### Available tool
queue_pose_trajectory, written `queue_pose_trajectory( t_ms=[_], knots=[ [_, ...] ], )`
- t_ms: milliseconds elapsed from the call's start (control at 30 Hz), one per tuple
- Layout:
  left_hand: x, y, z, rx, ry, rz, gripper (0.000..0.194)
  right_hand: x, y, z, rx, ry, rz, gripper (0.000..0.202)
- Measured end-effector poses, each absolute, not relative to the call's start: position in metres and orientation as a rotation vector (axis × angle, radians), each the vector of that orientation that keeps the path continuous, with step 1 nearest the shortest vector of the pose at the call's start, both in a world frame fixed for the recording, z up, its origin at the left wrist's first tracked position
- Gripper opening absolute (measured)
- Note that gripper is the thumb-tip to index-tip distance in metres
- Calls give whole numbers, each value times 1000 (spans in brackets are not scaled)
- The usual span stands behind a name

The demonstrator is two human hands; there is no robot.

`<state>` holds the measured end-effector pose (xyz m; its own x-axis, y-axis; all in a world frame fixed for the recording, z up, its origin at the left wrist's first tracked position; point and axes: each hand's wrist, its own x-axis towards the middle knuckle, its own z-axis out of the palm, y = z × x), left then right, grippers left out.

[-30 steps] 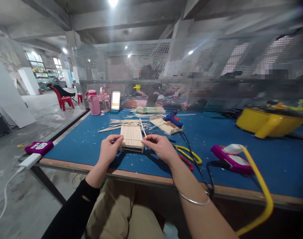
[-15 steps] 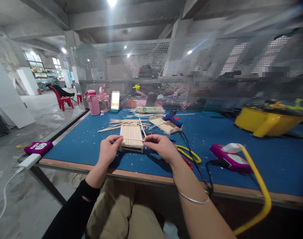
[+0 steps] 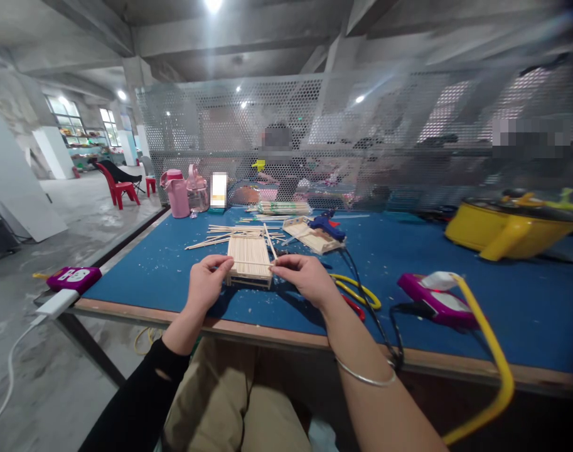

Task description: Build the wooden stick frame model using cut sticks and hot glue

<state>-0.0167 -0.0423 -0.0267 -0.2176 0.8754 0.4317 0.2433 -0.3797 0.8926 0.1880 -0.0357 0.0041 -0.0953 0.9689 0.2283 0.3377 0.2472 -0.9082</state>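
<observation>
A small slatted panel (image 3: 248, 246) made of thin wooden sticks sits on the blue table, its front edge raised on a low frame. Across its near part lies a thin wooden stick (image 3: 251, 263). My left hand (image 3: 205, 284) pinches the left end of this stick between thumb and fingers. At the other end, my right hand (image 3: 305, 280) is closed in a pinch by the panel's right corner. Another stick (image 3: 269, 241) slants along the right side, its lower end at my right fingertips; whether they grip it too I cannot tell.
Loose sticks (image 3: 211, 238) lie behind the panel. A blue glue gun (image 3: 327, 225) rests on a wooden tray (image 3: 309, 236). Red-and-yellow-handled pliers (image 3: 361, 292), a purple power strip (image 3: 437, 302) and a yellow pot (image 3: 507, 232) are to the right. Pink jugs (image 3: 177, 196) stand back left.
Both hands and the crosswise stick stay almost in place. Behind the mesh screen, a person has shifted slightly.
</observation>
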Motion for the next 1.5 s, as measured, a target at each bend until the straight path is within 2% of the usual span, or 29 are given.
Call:
queue_pose_trajectory(
  t_ms=[367, 833, 933, 1233, 1500],
  knots=[
    [-16, -43, -26, 1511, 1304, 1653, 20, 188, -36, 4, -1252, -1695, 777, 29],
    [-18, -51, -21, 1325, 1271, 1627, 45, 188, -36, 5, -1246, -1698, 799, 29],
    [-18, -50, -22, 1284, 1320, 1650, 44, 189, -36, 5, -1243, -1708, 787, 29],
    [-17, -48, -27, 1365, 1281, 1677, 25, 189, -36, 4, -1240, -1729, 772, 30],
    [-18, -49, -25, 1437, 1336, 1642, 22, 188, -37, 5, -1237, -1733, 765, 30]
  ],
)
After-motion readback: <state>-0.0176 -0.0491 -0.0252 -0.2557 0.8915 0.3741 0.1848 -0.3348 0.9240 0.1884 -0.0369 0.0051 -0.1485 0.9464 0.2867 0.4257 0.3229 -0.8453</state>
